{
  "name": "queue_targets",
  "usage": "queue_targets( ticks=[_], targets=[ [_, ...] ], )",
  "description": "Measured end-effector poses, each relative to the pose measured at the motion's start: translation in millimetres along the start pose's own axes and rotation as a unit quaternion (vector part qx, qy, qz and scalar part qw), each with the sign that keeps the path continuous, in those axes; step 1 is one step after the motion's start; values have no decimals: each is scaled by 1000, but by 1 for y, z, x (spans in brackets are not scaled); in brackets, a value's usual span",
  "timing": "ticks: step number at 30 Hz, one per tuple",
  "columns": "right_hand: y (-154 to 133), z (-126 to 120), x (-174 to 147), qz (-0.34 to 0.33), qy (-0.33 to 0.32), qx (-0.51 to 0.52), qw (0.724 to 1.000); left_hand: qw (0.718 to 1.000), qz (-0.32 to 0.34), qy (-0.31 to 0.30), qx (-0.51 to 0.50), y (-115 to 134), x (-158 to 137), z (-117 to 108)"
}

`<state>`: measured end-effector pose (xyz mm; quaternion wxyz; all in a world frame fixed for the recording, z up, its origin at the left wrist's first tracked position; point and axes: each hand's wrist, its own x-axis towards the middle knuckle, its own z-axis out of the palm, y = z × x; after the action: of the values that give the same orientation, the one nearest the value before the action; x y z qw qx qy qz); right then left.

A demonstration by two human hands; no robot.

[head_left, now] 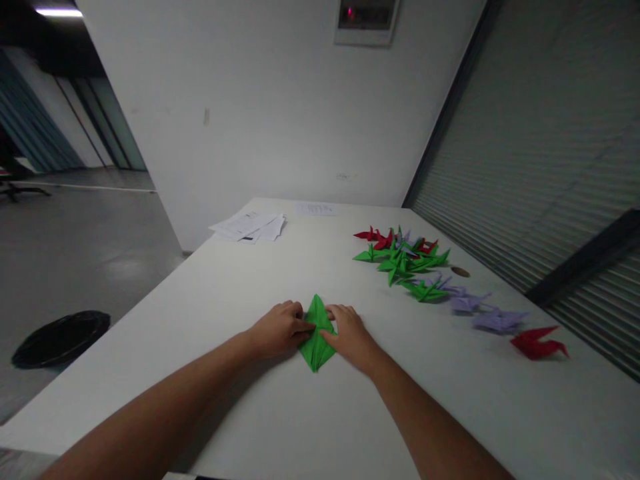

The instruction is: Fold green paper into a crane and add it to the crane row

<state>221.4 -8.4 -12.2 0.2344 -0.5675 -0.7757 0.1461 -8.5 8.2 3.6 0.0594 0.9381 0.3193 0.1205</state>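
Observation:
A green sheet of origami paper [316, 348], folded into a long diamond with creases down its middle, lies on the white table in front of me. My left hand [281, 328] is closed at its left side, with the fingers curled and the tips on the paper. From the right, my right hand [351, 335] holds the other edge, its thumb resting on the paper and the index finger near the upper edge. A small gap shows between that thumb and finger. The undersides of both hands are hidden.
Green paper cranes [400, 261] are heaped with red ones at the right. Purple cranes [500, 320] and a red crane [537, 343] continue the row towards me. Printed sheets [250, 225] lie at the far left of the table [225, 280]. A black-lined bin [60, 340] stands on the floor.

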Motion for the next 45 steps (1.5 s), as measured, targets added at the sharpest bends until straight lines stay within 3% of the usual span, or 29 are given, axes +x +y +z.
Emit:
queue_targets(
  ticks=[8, 14, 18, 23, 25, 30, 34, 38, 41, 45],
  targets=[
    [2, 4, 1, 60, 40, 195, 978, 995, -56, 31, -73, 0, -1, 5],
    [-1, 6, 0, 51, 34, 295, 953, 965, -133, 88, -208, -6, 1, 18],
    [-7, 2, -1, 26, 51, 338, 940, 908, -174, 112, -364, -8, 5, 21],
    [-10, -5, -3, -16, 105, 323, 940, 767, -224, 130, -587, 1, 8, 8],
    [-10, -7, -3, -30, 116, 317, 941, 738, -227, 116, -624, 5, 8, 4],
    [-11, -6, -4, -64, 112, 287, 949, 742, -204, 97, -631, 8, 10, 2],
    [-10, -4, -4, -10, 115, 282, 953, 736, -197, 127, -635, 10, 10, 0],
    [-10, -8, -4, -13, 18, 309, 951, 734, -193, 136, -637, 11, 9, -3],
    [-15, -15, -6, -38, -21, 298, 954, 760, -200, 140, -603, 11, 8, -3],
    [-20, -21, -9, -48, 17, 274, 960, 802, -145, 152, -560, 11, 9, -4]
  ],
)
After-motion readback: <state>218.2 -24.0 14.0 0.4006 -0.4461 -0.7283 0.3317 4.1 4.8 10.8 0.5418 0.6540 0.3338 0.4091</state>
